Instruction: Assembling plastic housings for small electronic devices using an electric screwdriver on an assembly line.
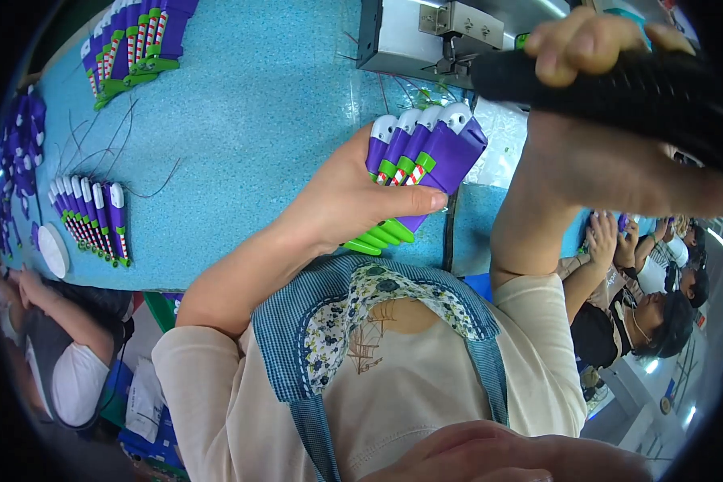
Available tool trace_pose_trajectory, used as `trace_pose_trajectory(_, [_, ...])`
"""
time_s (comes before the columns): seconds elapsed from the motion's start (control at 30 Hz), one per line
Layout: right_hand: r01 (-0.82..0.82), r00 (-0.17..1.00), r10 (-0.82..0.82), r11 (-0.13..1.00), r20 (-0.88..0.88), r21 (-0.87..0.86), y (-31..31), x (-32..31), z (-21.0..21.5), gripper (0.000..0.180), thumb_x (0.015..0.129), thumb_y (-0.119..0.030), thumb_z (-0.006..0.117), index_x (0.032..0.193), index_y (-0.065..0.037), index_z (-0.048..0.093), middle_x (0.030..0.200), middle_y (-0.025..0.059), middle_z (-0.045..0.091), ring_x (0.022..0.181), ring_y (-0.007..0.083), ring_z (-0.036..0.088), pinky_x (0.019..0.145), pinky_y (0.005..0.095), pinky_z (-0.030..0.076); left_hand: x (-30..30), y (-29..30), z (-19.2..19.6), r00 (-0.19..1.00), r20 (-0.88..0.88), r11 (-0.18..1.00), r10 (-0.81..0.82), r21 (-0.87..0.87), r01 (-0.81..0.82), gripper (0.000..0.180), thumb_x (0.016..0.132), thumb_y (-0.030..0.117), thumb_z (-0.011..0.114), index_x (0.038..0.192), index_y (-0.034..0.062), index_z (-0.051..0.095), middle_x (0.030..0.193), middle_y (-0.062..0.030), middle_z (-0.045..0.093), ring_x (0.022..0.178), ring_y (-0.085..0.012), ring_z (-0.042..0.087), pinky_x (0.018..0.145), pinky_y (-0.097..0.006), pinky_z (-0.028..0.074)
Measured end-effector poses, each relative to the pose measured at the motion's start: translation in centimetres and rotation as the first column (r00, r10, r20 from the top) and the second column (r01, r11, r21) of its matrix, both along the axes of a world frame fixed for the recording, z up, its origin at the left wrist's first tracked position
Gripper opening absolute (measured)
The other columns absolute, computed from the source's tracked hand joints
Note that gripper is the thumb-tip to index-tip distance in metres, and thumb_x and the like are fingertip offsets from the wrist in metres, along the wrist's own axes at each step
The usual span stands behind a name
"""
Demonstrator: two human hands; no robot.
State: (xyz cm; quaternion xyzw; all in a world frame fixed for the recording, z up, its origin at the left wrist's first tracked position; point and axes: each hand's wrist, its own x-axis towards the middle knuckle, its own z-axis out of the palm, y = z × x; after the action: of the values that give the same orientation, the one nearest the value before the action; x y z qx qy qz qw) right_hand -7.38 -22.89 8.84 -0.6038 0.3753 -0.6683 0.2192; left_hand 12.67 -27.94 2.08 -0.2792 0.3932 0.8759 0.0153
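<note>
Left hand (341,201) clamped on a stack of purple toy parts (422,157) — long axes toward the table's (257,104) far edge; right hand (594,44) wrapped round a black handle (618,84) just beside.

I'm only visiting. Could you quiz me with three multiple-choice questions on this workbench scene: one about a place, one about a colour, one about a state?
1. Where does the loose row of purple, white-tipped plastic toy parts lie?
A. On the table's left side
B. On the apron
C. On the floor

2. What colour is the table top?
A. Red
B. Turquoise
C. Black

3. How is the left hand?
A. Open and empty
B. Flat on the table
C. Closed around a stack of purple plastic parts

Answers:
1. A, the row rests near the table's left edge.
2. B, the speckled surface is turquoise.
3. C, thumb and fingers clasp the stack above the table.
</note>
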Motion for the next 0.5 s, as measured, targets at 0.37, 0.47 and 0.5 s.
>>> trace_pose_trajectory(0.37, [-0.127,0.972,0.122,0.992,0.201,0.011,0.1,4.5,-2.8,0.106,0.067,-0.092,0.033,0.124,-0.004,0.048,0.08,0.0128,0.06,0.058,0.0205,0.057,0.055,0.0318,0.047,-0.2,-0.3,0.4,0.999,-0.016,0.996,-0.048,0.077,0.049,0.047,0.069,0.006,0.081,0.109,0.0022,0.057,0.094,-0.003,0.065,0.082,-0.0112,0.061,0.072,-0.027,0.051])
trace_pose_trajectory(0.47, [-0.082,0.979,0.077,0.997,0.19,0.017,0.2,5.1,-3.3,0.106,0.067,-0.092,0.033,0.124,-0.004,0.048,0.079,0.0125,0.061,0.058,0.0197,0.058,0.053,0.0315,0.047,0.0,0.1,0.2,1.0,-0.01,1.0,0.003,0.019,-0.003,0.045,0.069,0.005,0.081,0.107,0.0021,0.058,0.092,-0.0027,0.065,0.081,-0.0109,0.061,0.072,-0.026,0.051])
trace_pose_trajectory(0.5, [-0.082,0.979,0.078,0.996,0.19,0.018,0.2,5.2,-3.4,0.106,0.067,-0.092,0.033,0.124,-0.004,0.048,0.079,0.0125,0.061,0.058,0.0197,0.058,0.053,0.0315,0.047,0.0,0.0,0.3,1.0,-0.01,1.0,0.004,0.02,-0.004,0.045,0.069,0.005,0.081,0.107,0.0021,0.058,0.092,-0.0027,0.065,0.081,-0.0109,0.061,0.072,-0.026,0.051])
